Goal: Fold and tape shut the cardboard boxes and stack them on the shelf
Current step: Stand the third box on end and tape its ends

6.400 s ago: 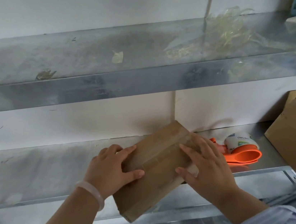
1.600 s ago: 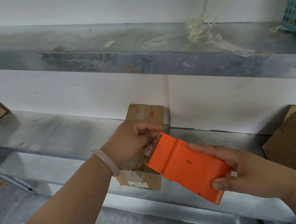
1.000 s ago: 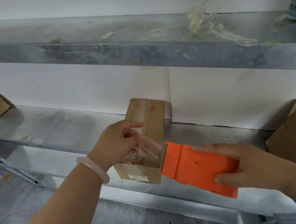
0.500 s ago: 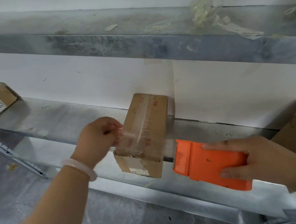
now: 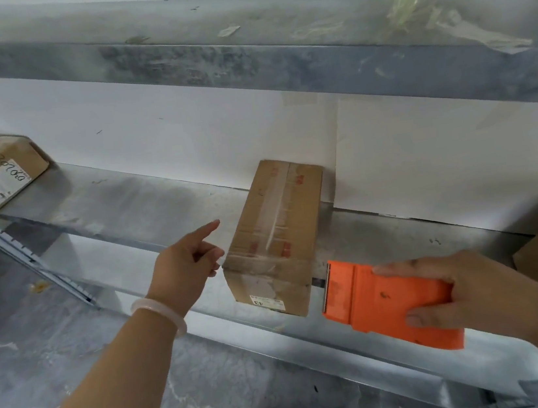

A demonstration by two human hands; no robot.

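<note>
While right fingers (image 5: pixel 402 268) grip the dispenser (image 5: pixel 386 301), the loose, empty left hand (image 5: pixel 183 266) should rub tape (image 5: pixel 277 209) flat on the box (image 5: pixel 269 272).

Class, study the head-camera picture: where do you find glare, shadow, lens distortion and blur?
Head view: glare streaks along the clear tape on the cardboard box; head view: the box casts a shadow on the wall to its right; head view: the wide lens slants and bows the upper shelf; head view: the plastic scraps there look smeared, the orange tape dispenser sharper.
</note>
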